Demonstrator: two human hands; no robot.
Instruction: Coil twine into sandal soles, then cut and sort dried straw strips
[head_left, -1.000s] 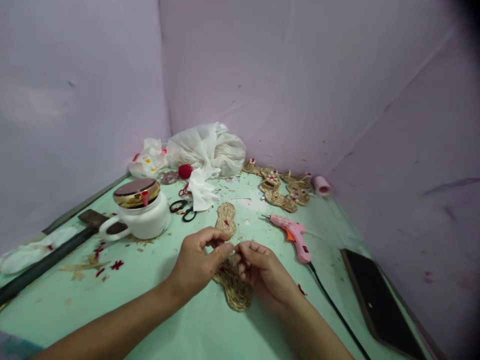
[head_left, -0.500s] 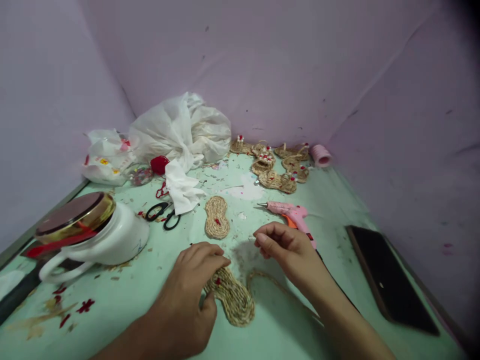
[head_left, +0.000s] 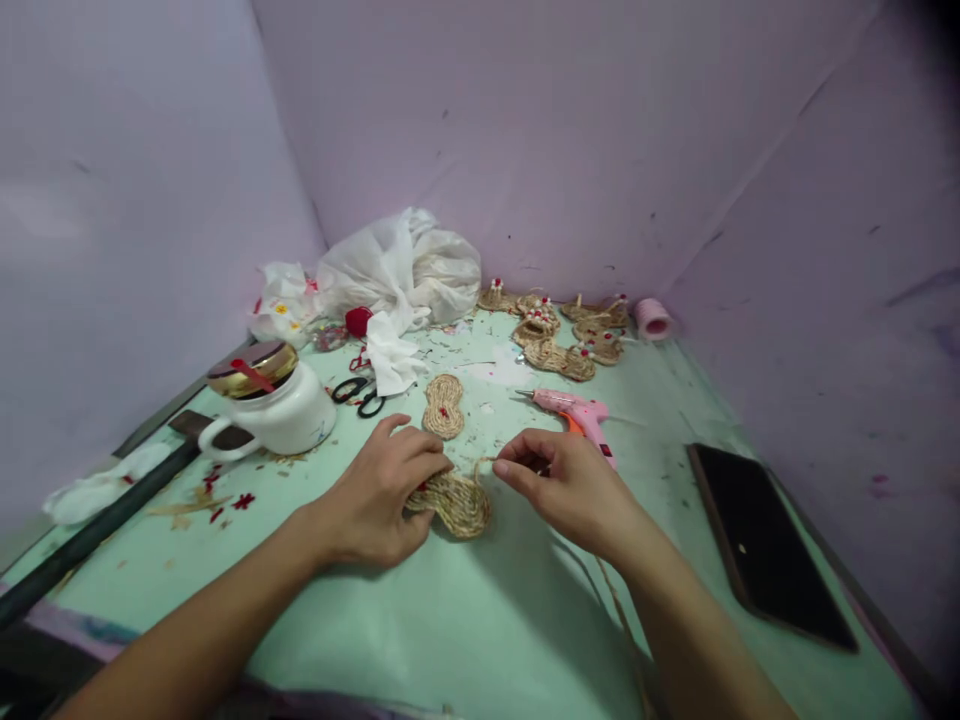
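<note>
My left hand (head_left: 386,492) grips a small sole of coiled straw braid (head_left: 463,508), thumb at its near edge and fingers over its left end. A bit of red shows on it beside my fingers. Between the thumb and fingertips of my right hand (head_left: 559,485) is pinched a thin straw cord (head_left: 484,463), which rises from the sole's right end. More of that cord hangs below my right wrist toward the front edge. A second straw sole (head_left: 444,408) with a red mark lies flat just beyond my left hand. Beyond my right hand rests a pink glue gun (head_left: 574,410).
Black scissors (head_left: 360,395) lie by a crumpled white cloth (head_left: 394,355). A white mug with a lid (head_left: 292,415) stands left. Small straw slippers (head_left: 559,355) and a pink spool (head_left: 652,320) sit at the back. A dark phone (head_left: 765,545) lies right; a plastic bag (head_left: 405,265) is behind.
My right hand has taken hold of the straw cord near the sole; before, the cord lay on the table. My left hand keeps the sole, now tilted more. The view has shifted.
</note>
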